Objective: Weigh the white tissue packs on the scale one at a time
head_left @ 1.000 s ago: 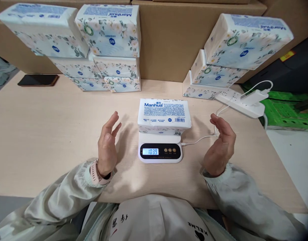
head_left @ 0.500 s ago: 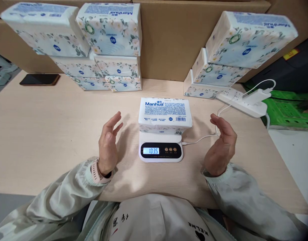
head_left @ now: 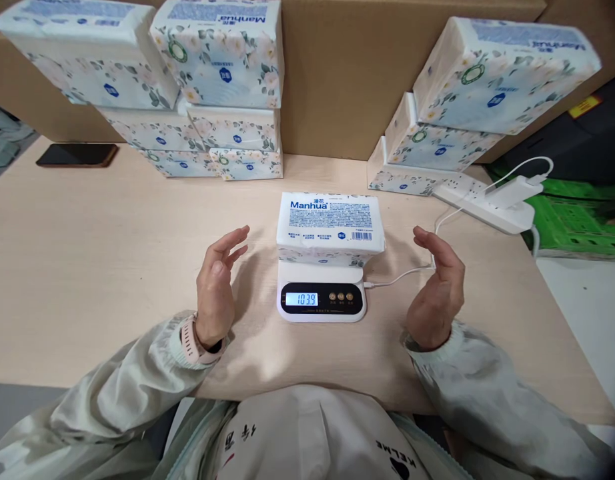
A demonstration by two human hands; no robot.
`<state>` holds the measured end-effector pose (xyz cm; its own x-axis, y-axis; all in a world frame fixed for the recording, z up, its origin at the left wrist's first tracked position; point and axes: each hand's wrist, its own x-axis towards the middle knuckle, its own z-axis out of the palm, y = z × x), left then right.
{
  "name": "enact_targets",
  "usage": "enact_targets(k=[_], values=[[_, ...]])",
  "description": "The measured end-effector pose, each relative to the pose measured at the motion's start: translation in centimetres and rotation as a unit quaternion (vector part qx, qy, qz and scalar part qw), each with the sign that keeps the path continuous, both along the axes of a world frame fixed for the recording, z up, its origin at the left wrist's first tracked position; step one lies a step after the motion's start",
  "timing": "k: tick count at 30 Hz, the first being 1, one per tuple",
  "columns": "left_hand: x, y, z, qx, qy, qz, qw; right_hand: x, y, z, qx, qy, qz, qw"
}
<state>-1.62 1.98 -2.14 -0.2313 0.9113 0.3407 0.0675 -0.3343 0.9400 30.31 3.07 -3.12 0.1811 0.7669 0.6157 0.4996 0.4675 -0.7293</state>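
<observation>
A white pack of tissues (head_left: 329,223) with blue Manhua lettering rests on the digital scale (head_left: 321,273) in the middle of the table. The scale's lit display (head_left: 301,299) reads 103.9. To the left of the pack, my left hand (head_left: 216,290) is raised with its fingers stretched out, holding nothing. On the other side my right hand (head_left: 435,293) is held up the same way, empty and near the white cable (head_left: 400,276) plugged into the scale. Neither hand touches the pack or the scale.
Stacked tissue packs (head_left: 226,77) stand at the back left, and another stack (head_left: 492,93) at the back right. A phone (head_left: 77,155) lies far left. Beside the right stack is a white power strip (head_left: 487,200). Brown cardboard (head_left: 332,80) stands behind the table.
The display has gone from 103.5 to 103.9. Both hands' fingers have tilted slightly inward, toward the pack. The pack and scale stay in place.
</observation>
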Motion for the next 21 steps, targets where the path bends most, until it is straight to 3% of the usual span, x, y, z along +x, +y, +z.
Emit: enact_targets(k=[3,7,14,18,21], values=[[-0.1,0.0,-0.1,-0.012,0.003,0.002,1.000,0.1,0.0,-0.1,-0.008,-0.015,0.004,1.000],[-0.4,-0.1,-0.4,-0.033,0.001,-0.027,0.999,0.3,0.0,0.0,-0.077,-0.041,0.038,0.996],[-0.2,1.6,0.8,-0.060,0.107,-0.169,0.978,-1.2,0.4,-0.1,-0.191,0.045,0.153,0.968],[2.6,3.6,3.6,-0.035,0.102,-0.226,0.968,-2.4,1.1,0.6,-0.136,0.055,0.162,0.976],[6.3,5.9,7.8,0.057,0.121,-0.256,0.957,-1.7,3.2,3.6,0.013,0.055,0.085,0.995]])
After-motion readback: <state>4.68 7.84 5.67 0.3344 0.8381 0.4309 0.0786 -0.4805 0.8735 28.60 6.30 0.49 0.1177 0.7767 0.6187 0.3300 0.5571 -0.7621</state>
